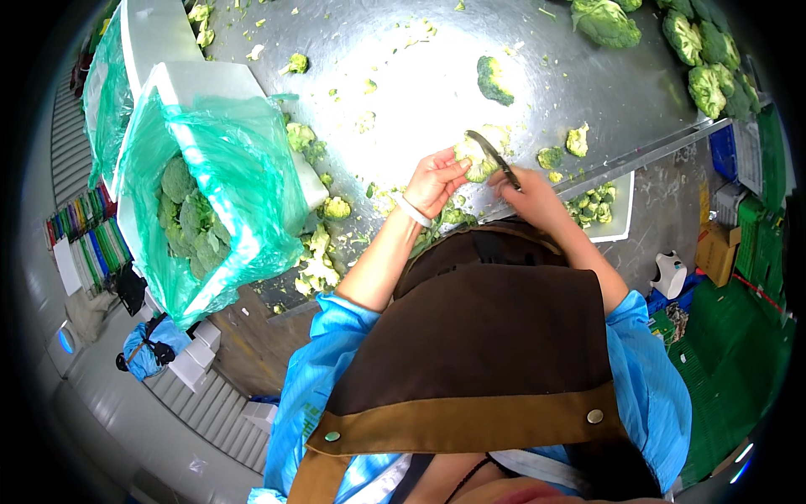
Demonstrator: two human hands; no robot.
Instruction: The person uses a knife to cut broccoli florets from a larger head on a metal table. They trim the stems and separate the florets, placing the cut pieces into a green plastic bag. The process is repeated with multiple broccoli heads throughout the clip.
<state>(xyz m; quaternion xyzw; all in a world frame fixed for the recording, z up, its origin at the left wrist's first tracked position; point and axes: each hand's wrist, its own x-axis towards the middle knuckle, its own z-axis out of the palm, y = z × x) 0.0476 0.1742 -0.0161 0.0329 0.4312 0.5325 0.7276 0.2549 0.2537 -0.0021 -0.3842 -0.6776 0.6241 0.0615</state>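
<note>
My left hand grips a pale green broccoli piece above the metal table, with its fingers closed on the near side. My right hand is wrapped round the handle of a knife. The knife's dark, curved blade slants across the broccoli's right side; whether it has cut in, I cannot tell. Just beyond my hands lies a darker broccoli floret. Smaller florets rest to the right, and trimmed stems and leaves lie close below my hands.
At left stands a white box lined with a green plastic bag, broccoli heads inside. Scraps dot the metal table. Whole broccoli is heaped at the far right. A white bin of cut pieces sits below the table's raised edge.
</note>
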